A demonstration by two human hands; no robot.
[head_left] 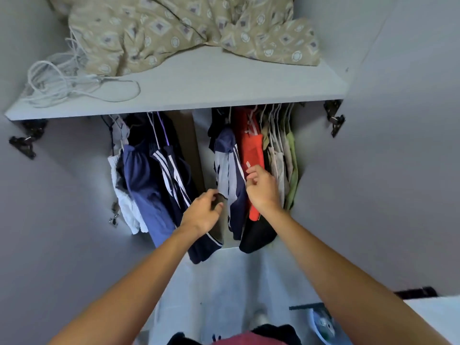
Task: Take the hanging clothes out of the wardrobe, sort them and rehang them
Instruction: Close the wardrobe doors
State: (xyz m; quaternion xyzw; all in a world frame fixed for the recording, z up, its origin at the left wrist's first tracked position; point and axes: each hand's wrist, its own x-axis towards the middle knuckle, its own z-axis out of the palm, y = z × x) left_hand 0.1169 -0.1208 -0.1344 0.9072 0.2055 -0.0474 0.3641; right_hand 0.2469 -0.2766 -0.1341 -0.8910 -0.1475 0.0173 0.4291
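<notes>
Step in hand: removal, not yet begun; clothes [231,170] all hang on hangers below the shelf [189,95], frame centre. Left hand [202,211] half open, fingertips at navy/white top's hem, no firm grip. Right hand [262,189] loosely curled, empty, against red garment [252,155]. Next: reach up to a hanger hook, unhook.

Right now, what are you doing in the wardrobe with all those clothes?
A person is reaching into the open wardrobe with both bare hands. The left hand touches the lower edge of a navy and grey garment hanging near the middle. The right hand is at the red garment beside it, fingers curled, though I cannot tell if it has a grip. Clothes hang in two bunches with a gap between them. Above, on the shelf, lie a patterned cloth and a white cord.
</notes>
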